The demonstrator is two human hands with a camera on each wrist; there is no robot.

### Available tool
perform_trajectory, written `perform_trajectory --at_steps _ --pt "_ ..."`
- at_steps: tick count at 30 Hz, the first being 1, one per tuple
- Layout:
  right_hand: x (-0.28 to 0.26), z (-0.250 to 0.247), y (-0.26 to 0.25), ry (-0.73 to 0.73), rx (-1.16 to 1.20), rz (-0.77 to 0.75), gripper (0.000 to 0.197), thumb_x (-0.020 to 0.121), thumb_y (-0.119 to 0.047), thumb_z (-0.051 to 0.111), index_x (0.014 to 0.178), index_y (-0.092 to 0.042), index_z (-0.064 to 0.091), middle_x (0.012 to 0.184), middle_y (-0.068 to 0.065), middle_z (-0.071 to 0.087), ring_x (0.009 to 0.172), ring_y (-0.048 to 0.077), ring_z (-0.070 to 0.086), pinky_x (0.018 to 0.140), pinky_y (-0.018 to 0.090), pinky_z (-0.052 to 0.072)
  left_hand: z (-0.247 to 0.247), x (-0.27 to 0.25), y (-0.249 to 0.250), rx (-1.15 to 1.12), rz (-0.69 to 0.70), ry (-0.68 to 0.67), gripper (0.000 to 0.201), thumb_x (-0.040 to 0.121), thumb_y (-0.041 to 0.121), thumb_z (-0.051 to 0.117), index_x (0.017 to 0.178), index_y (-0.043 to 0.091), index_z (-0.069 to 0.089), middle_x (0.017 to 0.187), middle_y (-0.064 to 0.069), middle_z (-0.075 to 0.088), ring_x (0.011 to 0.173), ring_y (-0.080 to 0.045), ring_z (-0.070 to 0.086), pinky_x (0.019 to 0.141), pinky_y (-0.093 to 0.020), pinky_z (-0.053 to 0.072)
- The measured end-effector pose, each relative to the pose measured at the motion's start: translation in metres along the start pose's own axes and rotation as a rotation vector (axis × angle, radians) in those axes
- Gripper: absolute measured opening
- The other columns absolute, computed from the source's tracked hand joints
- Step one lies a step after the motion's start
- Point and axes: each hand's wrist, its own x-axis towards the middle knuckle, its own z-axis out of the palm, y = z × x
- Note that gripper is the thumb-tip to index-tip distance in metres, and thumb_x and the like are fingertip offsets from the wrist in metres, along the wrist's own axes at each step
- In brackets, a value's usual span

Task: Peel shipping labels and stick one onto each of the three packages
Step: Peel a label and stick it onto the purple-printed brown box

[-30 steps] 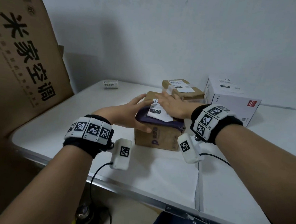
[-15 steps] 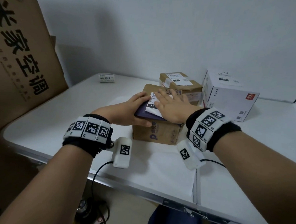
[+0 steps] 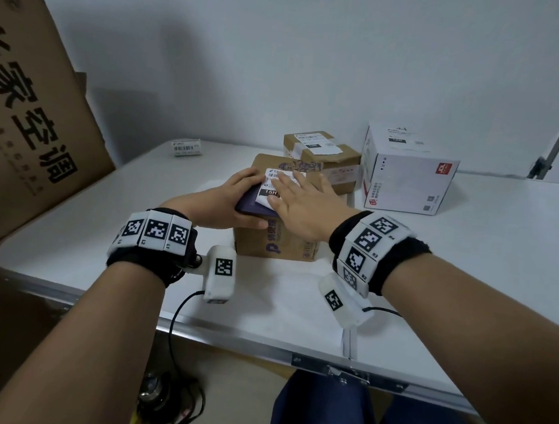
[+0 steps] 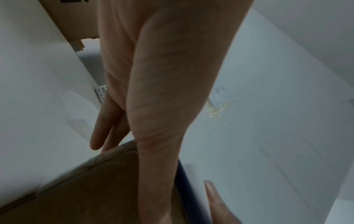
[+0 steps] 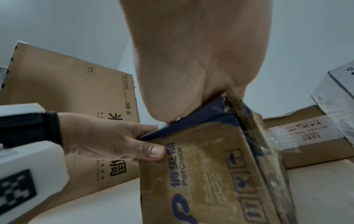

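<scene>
Cardboard package [image 3: 276, 238] sits between both hands: right hand [image 3: 299, 210] lies flat, fingers straight, pressing the label [image 3: 275, 186]; left hand [image 3: 225, 204] grips its corner. Only the right wrist view shows the thumb [image 5: 151, 150] clamped on the front face.

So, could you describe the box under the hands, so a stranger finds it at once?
On the white table, three boxes cluster near the back wall. The nearest brown box has a dark purple top and blue "PetClear" print; the brown box behind lacks both, and the white box is taller.
</scene>
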Motion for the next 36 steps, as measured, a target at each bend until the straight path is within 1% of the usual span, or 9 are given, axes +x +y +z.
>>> perform_trajectory --at_steps 5,12,15,19,23,26,28,31,36 --pt "-0.007 0.003 -0.001 0.032 0.020 -0.005 0.059 0.102 -0.044 0.007 0.154 -0.016 0.004 0.162 0.000 0.001 0.149 0.014 -0.002 0.119 0.048 -0.003 0.001 0.000 0.000 -0.011 0.001 0.019 0.096 0.077 0.041 0.075 0.152 0.025 0.018 0.159 0.012 0.005 0.144 -0.006 0.017 0.111 -0.018 0.015" --pt "-0.025 0.004 0.000 0.020 0.011 -0.082 0.061 0.102 -0.045 0.008 0.153 -0.015 -0.001 0.162 0.002 -0.003 0.149 0.016 -0.004 0.121 0.045 -0.003 0.004 0.002 0.002 -0.036 -0.032 0.055 0.093 0.078 0.040 0.074 0.152 0.022 0.020 0.159 0.011 0.008 0.143 -0.007 0.020 0.108 -0.016 0.015" --pt "-0.034 -0.006 0.004 -0.029 0.149 -0.117 0.056 0.103 -0.041 0.009 0.153 -0.016 0.003 0.162 0.000 -0.002 0.149 0.013 -0.003 0.121 0.043 -0.004 0.010 0.006 0.007 -0.045 -0.064 0.111 0.095 0.076 0.044 0.074 0.151 0.018 0.021 0.158 0.008 0.010 0.142 -0.011 0.023 0.113 -0.022 0.018" --pt "-0.025 -0.022 0.020 0.091 0.328 -0.087 0.050 0.106 -0.032 0.013 0.151 -0.012 0.018 0.161 0.003 0.013 0.148 0.015 0.009 0.120 0.044 0.005 0.018 0.011 0.015 -0.006 -0.100 0.126 0.101 0.074 0.051 0.074 0.151 0.017 0.018 0.158 0.006 0.006 0.143 -0.015 0.022 0.114 -0.027 0.021" --pt "0.003 -0.026 0.027 0.043 0.264 -0.035 0.047 0.106 -0.026 0.014 0.147 -0.008 0.027 0.155 0.011 0.026 0.144 0.025 0.021 0.117 0.048 0.016 0.011 0.011 0.016 0.006 -0.104 0.060 0.105 0.073 0.051 0.075 0.153 0.019 0.014 0.157 0.009 0.005 0.142 -0.013 0.022 0.113 -0.023 0.019" --pt "0.027 -0.025 0.023 0.043 0.253 -0.024 0.045 0.105 -0.026 0.014 0.144 -0.013 0.032 0.153 0.009 0.031 0.143 0.024 0.025 0.116 0.050 0.019 0.001 0.009 0.011 -0.033 -0.086 0.006 0.104 0.073 0.049 0.076 0.153 0.023 0.014 0.153 0.014 0.009 0.137 -0.011 0.029 0.111 -0.021 0.023" --pt "0.039 -0.025 0.021 0.018 0.228 -0.009 0.046 0.105 -0.028 0.012 0.146 -0.015 0.029 0.156 0.008 0.025 0.145 0.023 0.020 0.117 0.050 0.016 0.000 0.008 0.007 -0.061 -0.074 0.008 0.107 0.071 0.048 0.078 0.153 0.025 0.013 0.152 0.015 0.010 0.135 -0.011 0.031 0.113 -0.025 0.026" --pt "0.047 -0.018 0.021 -0.065 0.179 0.038 0.053 0.103 -0.035 0.007 0.152 -0.016 0.013 0.162 0.002 0.008 0.149 0.017 0.006 0.120 0.048 0.005 0.005 0.007 0.000 -0.078 -0.043 0.055 0.111 0.069 0.047 0.079 0.153 0.023 0.011 0.153 0.012 0.011 0.136 -0.007 0.027 0.114 -0.025 0.025" --pt "0.045 -0.012 0.015 -0.097 0.124 0.009 0.055 0.102 -0.036 0.006 0.153 -0.016 0.005 0.162 0.001 -0.003 0.149 0.015 -0.002 0.119 0.049 0.000 0.012 0.009 -0.006 -0.056 0.013 0.125 0.106 0.071 0.046 0.079 0.152 0.018 0.015 0.153 0.007 0.015 0.136 -0.008 0.030 0.110 -0.020 0.025"
